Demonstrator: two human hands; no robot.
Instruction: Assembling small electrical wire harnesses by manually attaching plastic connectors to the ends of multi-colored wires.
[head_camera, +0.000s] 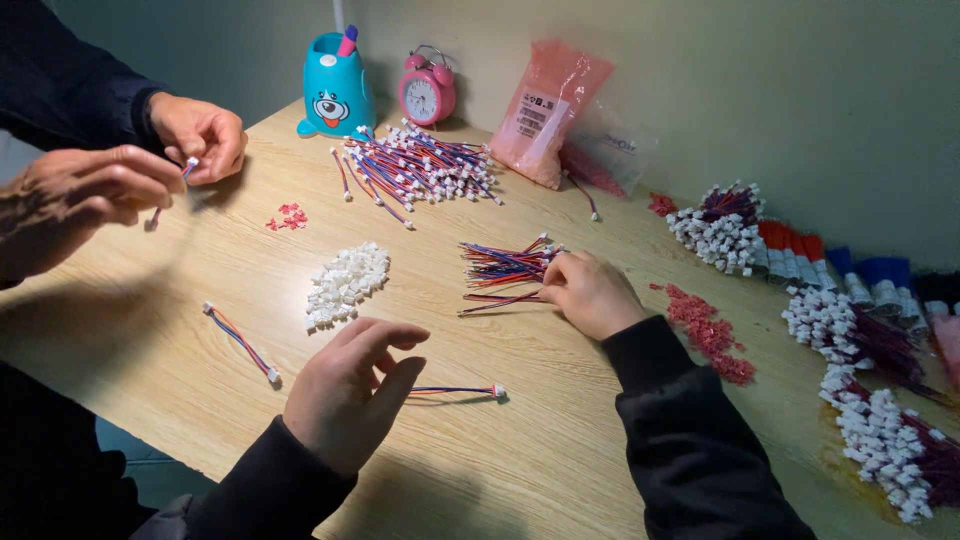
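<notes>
Here our left hand (345, 392) hovers open over the bench (560, 440), one red-and-blue wire lead (455, 391) lying just beside its thumb. Our right hand (590, 293) curls its fingers onto a small bundle of leads (503, 266). White connector housings (346, 283) lie heaped nearby.

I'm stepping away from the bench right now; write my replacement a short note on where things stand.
Left hand: open, holds nothing, hovers by a single wire lead on the table.
Right hand: fingers on the small bundle of loose wires.
White connector pile lies ahead of the left hand.
Done: one finished lead lies left; a large heap lies farther back.
Left: the small bundle.
A co-worker's hands work on a wire nearby.
</notes>
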